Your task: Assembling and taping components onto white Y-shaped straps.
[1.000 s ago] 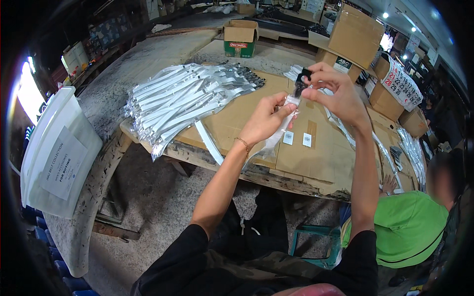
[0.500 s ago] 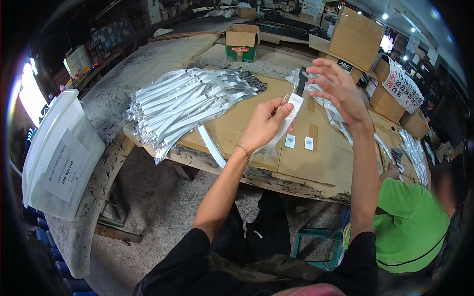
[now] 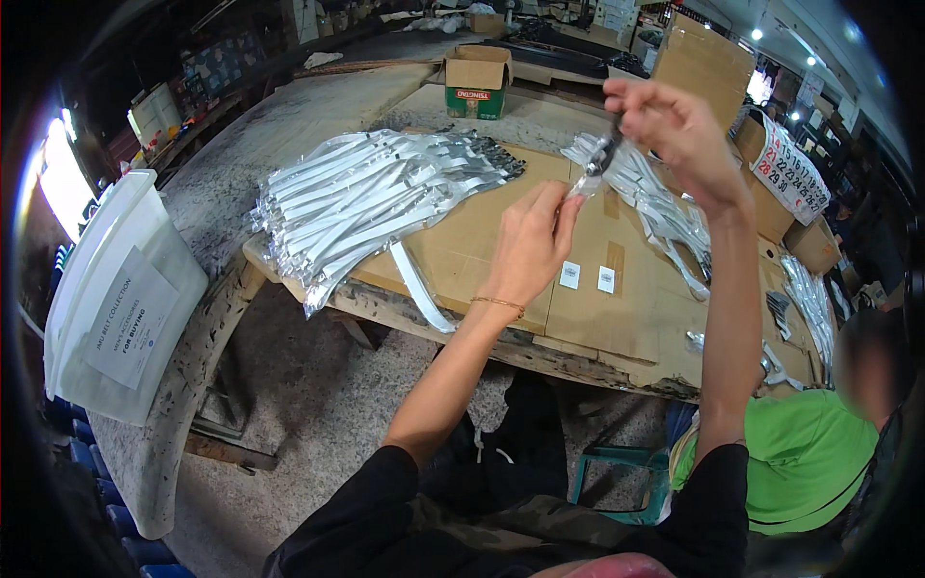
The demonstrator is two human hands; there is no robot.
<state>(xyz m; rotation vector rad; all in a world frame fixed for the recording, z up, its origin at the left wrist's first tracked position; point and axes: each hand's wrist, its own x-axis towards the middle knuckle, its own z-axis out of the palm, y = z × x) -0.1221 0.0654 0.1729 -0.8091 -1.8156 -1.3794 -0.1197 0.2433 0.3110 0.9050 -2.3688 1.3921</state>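
Both hands are up over the cardboard-covered bench w/ one belt in a clear sleeve stretched between them. Right hand is closed, pinching the dark buckle end at the top; left hand has thumb & fingers narrowed on the lower end of the sleeve. To do this bit well, I'd say keep the pull straight & light — the film looks thin and would likely crease or tear if twisted — and keep the left-hand pinch on the sleeve edge only, so the strap can slide inside it. The packed belt is slim, pale silvery-white, glossy under the film, dark metal at the top; details of the buckle are too small to tell. It hangs in the air above the bench, not touching it. Left of it lies a big pile of bagged belts; a smaller heap sits just under the right wrist, and two small white tags lie on the cardboard.
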